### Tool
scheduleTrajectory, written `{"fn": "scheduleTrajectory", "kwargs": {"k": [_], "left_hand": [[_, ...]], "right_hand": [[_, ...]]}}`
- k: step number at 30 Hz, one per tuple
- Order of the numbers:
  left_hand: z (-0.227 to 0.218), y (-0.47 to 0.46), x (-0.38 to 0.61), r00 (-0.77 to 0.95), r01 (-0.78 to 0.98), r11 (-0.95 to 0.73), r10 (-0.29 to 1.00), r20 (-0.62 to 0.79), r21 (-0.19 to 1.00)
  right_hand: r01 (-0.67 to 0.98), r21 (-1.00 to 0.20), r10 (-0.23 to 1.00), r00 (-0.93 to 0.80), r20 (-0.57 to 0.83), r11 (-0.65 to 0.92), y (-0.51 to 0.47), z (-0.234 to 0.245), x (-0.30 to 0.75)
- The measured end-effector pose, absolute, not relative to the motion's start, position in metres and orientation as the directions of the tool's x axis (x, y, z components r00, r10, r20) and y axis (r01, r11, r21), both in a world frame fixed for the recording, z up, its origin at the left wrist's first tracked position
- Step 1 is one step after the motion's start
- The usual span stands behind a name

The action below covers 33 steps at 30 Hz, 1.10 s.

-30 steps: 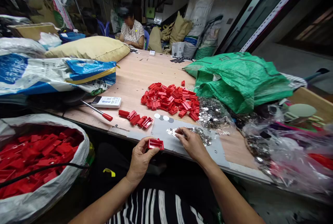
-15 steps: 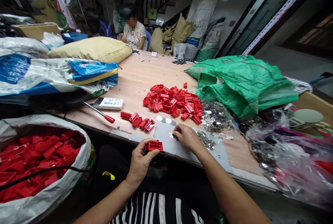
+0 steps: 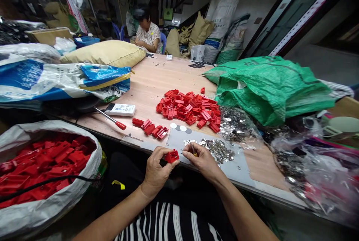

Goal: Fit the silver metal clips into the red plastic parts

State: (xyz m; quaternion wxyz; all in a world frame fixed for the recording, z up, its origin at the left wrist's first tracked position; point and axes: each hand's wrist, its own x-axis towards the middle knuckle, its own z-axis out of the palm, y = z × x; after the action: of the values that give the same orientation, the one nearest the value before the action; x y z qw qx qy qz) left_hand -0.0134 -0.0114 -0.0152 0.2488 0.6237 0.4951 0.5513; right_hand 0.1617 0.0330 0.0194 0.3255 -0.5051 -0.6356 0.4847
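My left hand (image 3: 157, 168) pinches a small red plastic housing (image 3: 171, 156) between thumb and fingers, its hollow side tilted toward my right hand. Close to its right, my right hand (image 3: 202, 160) is closed on a thin tool with a yellow part (image 3: 195, 154); its exact kind is hard to make out. A tiny piece seems to show at those fingertips, too small to name. Beyond my hands, small flat metal pieces (image 3: 217, 150) lie heaped on a grey sheet (image 3: 237, 166). Several red housings (image 3: 151, 129) stand in a row at the left, with a larger red pile (image 3: 187, 106) behind.
A white sack (image 3: 97, 158) of red parts stands at the left. A red-handled tool (image 3: 119, 124) and a white device (image 3: 122, 109) lie on the table (image 3: 146, 84). Green sacking (image 3: 269, 87) and clear bags (image 3: 238, 121) crowd the right. A person (image 3: 148, 35) sits at the far side.
My right hand has lifted from the metal pieces and come near the housing. My left hand has shifted slightly right and turned the housing. The view has moved a little.
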Motion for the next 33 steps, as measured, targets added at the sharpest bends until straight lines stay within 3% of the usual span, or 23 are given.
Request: {"fn": "scheduleTrajectory", "kwargs": {"k": [5, 12, 23, 33], "left_hand": [[-0.013, -0.013, -0.008, -0.048, 0.397, -0.447, 0.862, 0.504, 0.802], [-0.015, -0.005, -0.009, -0.084, 0.405, -0.377, 0.892, 0.445, 0.833], [-0.01, -0.01, -0.005, -0.028, 0.45, -0.45, 0.856, 0.516, 0.771], [-0.012, -0.012, -0.005, -0.027, 0.408, -0.443, 0.868, 0.496, 0.798]], "right_hand": [[0.304, -0.952, 0.968, -0.249, -0.043, 0.036, 0.025, 0.009, 0.154], [0.364, -0.929, 0.978, -0.208, -0.011, 0.067, 0.026, 0.003, 0.166], [0.387, -0.911, 0.977, -0.205, 0.063, 0.14, 0.019, 0.003, 0.154], [0.377, -0.916, 0.977, -0.201, 0.064, 0.138, 0.015, 0.001, 0.146]]}}
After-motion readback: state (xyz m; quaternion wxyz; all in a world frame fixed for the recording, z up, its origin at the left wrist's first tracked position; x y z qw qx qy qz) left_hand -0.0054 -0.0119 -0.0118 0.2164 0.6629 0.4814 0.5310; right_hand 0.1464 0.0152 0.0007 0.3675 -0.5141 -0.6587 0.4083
